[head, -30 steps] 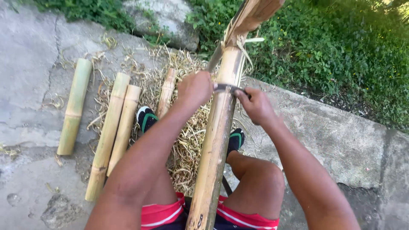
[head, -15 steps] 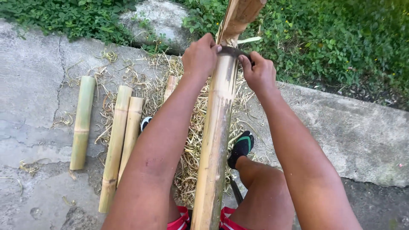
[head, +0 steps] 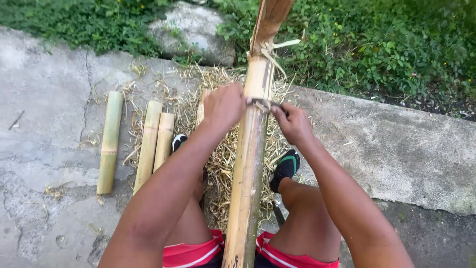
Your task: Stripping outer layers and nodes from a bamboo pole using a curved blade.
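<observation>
A long bamboo pole (head: 248, 168) runs up the middle of the view, from between the person's knees away toward the green plants (head: 377, 44), its far end split and frayed. The left hand (head: 224, 105) is clenched on the left side of the pole, gripping one end of a thin metal blade (head: 262, 103) that lies across it. The right hand (head: 293, 123) sits just right of the pole, fingers closed on the blade's other end. Pale shavings (head: 223, 149) are heaped under the pole around the person's dark shoes (head: 286, 168). Three short cut bamboo pieces (head: 148, 144) lie well left of the pole on the concrete ground (head: 44, 99).
</observation>
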